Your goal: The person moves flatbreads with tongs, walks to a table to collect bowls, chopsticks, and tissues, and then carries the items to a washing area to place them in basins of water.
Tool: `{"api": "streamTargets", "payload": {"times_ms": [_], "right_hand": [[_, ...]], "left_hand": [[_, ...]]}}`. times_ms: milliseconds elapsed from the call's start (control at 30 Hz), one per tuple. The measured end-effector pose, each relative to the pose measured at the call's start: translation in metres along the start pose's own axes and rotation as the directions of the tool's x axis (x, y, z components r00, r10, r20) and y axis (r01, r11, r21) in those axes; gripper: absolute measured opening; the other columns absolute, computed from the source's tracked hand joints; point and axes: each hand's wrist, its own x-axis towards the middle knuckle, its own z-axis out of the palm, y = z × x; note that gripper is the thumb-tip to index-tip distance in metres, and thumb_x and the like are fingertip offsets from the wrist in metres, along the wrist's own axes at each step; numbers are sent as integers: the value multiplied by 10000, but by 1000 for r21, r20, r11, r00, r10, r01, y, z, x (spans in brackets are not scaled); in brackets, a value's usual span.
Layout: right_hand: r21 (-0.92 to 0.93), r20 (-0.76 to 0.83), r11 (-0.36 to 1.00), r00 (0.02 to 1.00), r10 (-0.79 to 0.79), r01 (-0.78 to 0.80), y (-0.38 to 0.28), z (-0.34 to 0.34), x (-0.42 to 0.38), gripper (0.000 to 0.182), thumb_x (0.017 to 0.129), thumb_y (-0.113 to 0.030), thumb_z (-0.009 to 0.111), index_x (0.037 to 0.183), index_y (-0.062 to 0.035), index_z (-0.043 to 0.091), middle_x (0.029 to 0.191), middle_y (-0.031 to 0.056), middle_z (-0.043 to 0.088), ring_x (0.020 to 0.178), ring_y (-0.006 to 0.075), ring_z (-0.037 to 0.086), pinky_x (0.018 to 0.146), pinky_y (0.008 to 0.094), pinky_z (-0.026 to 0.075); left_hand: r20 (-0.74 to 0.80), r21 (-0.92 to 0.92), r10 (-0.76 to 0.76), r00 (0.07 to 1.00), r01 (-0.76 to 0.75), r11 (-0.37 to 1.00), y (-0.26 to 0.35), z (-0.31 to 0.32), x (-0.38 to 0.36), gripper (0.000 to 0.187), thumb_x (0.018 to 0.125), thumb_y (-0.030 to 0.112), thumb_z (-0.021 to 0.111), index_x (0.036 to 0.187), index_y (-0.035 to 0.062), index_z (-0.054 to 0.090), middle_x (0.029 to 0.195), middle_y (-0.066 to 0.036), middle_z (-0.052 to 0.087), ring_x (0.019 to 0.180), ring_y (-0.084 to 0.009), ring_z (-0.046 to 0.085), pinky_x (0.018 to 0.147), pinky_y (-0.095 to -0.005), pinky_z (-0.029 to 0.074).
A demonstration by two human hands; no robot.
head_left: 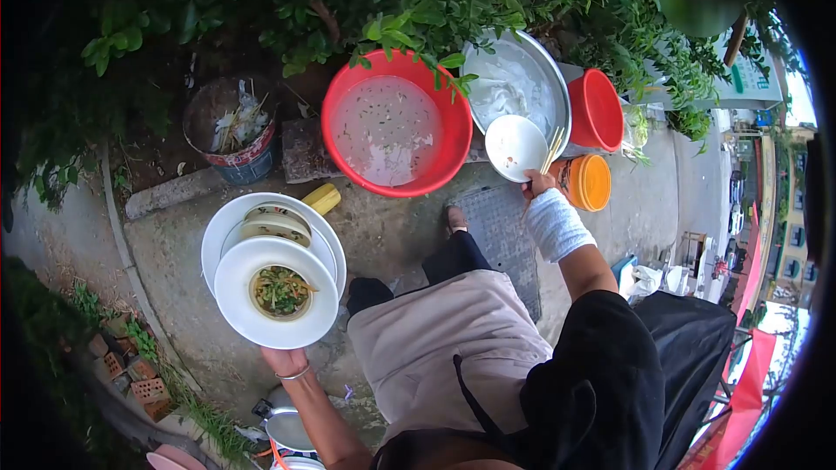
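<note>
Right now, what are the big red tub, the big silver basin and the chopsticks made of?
The red tub looks like smooth plastic: it's one even, bright colour. The basin looks like metal, maybe stainless steel, because its rim is silvery grey. The chopsticks look like plain wood or bamboo, since they're pale tan; I can't tell which.
</note>
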Motion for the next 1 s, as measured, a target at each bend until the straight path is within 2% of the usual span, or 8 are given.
{"api": "streamTargets", "payload": {"times_ms": [67,267,533,667,733,767,900,1000], "right_hand": [[-7,-101,1000,995,-16,16,2,-4,61,169,786,-78,526,895,41,578,530,87,546,381,166,515,320,288,370],[-127,40,990,998,-51,55,6,0,263,279,787,-105,491,959,109,542,619,159,631,588,235,659,424,329,483],[-712,10,697,995,-101,79,0,49,358,158,748,-129,641,852,-10,652,820,142,667,657,273,667,619,369,549],[-210,209,978,977,35,10,49,44,379,240,770,-97,607,979,19,585,705,169,637,530,262,629,459,365,498],[-87,263,982,947,187,-170,57,38,360,245,787,-90,575,1001,28,552,588,152,593,424,217,565,341,336,401],[26,265,982,948,175,-189,62,39,353,156,775,-143,590,845,-5,569,516,123,538,327,181,425,279,309,282],[-30,303,996,948,94,-89,19,28,356,125,774,-117,566,801,5,552,512,100,532,326,158,417,287,288,290],[17,295,1000,956,-9,4,-71,21,358,150,755,-61,497,775,86,517,526,119,551,445,221,594,322,285,364]], "left_hand": [[31,3,-4,1000,4,1000,-30,11,-1,429,940,208,389,1305,-17,377,1293,-166,457,1157,-295,480,971,-439,424],[88,-54,-14,996,19,998,-139,76,-33,432,940,221,394,1302,-15,380,1296,-160,453,1150,-292,486,967,-439,429],[138,-99,26,990,-12,995,-277,133,-63,429,945,239,385,1304,5,381,1300,-152,451,1163,-292,471,969,-435,425],[107,-128,-26,994,39,991,-307,159,-72,427,946,248,386,1298,7,386,1297,-147,454,1159,-286,474,963,-429,429],[92,-116,-25,995,36,993,-317,170,-75,420,945,248,388,1289,7,397,1281,-144,470,1142,-282,488,955,-426,436],[84,-110,-27,996,36,993,-321,174,-76,417,945,248,389,1285,6,402,1273,-142,477,1134,-279,495,951,-424,439],[12,-106,-40,999,41,994,-329,182,-80,401,942,237,393,1266,3,424,1239,-139,506,1105,-276,517,937,-418,452],[55,-94,-39,998,44,995,-331,194,-82,395,939,227,397,1258,-5,431,1233,-142,512,1101,-277,521,935,-415,453]]}}
